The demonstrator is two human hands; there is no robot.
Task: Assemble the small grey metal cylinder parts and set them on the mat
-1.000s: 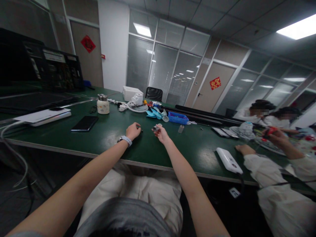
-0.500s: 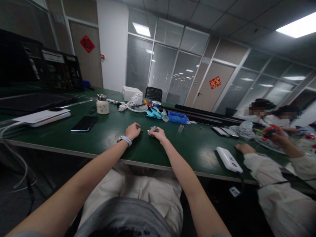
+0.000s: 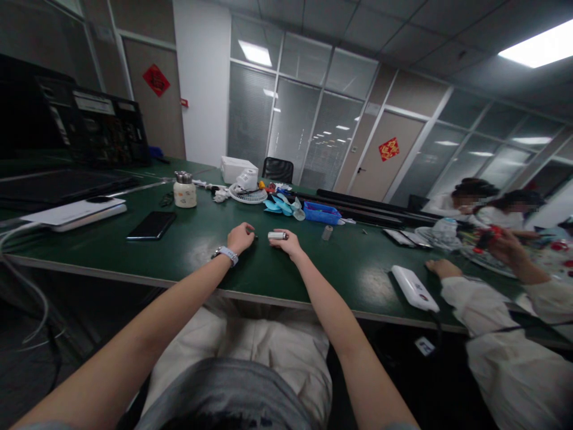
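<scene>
In the head view my right hand point(image 3: 289, 243) is closed around a small silver cylinder point(image 3: 277, 236), which lies sideways with its end pointing left. My left hand point(image 3: 240, 239), with a watch point(image 3: 226, 255) on its wrist, is curled just left of it. A small dark tip shows by its fingertips, and I cannot make out what it belongs to. The two hands are apart, close above the green table point(image 3: 268, 272). A similar small grey cylinder point(image 3: 327, 233) stands on the table to the right of my right hand.
Beyond my hands lie light-blue fan blades point(image 3: 282, 206), a white fan grille point(image 3: 248, 194) and a blue basket point(image 3: 321, 213). To the left are a phone point(image 3: 152, 226) and a bottle point(image 3: 185, 191). A white power bank point(image 3: 412, 288) and a co-worker's hand point(image 3: 443, 268) are at right.
The silver cylinder in my right hand has turned from tilted to lying level, its side now facing me. My left hand has stayed almost where it was.
</scene>
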